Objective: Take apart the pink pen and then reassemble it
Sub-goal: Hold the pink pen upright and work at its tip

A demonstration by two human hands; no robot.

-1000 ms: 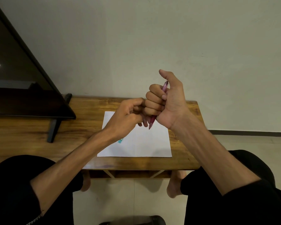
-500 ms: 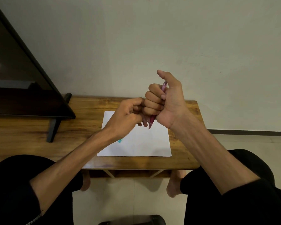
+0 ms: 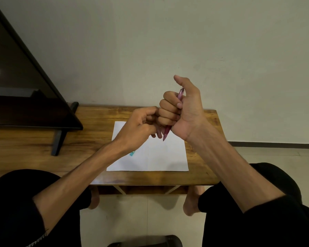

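the pink pen (image 3: 180, 94) looks like translucent, glossy plastic. the table (image 3: 89, 125) is wood with a visible grain and a smooth, slightly shiny varnish. the sheet (image 3: 161, 157) on it is white matt paper. the screen (image 3: 16, 77) is dark and glossy, mirroring a light. the wall (image 3: 150, 41) is matt plaster.

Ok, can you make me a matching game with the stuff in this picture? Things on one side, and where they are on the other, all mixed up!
Things:
1. pink pen
2. white paper sheet
3. black screen
4. teal thing

Places:
A. stands on the left end of the wooden table
B. lies flat on the table under the hands
C. gripped in the fist of the right hand
D. lies on the paper, partly hidden by the left hand's arm

Pairs: 1-C, 2-B, 3-A, 4-D
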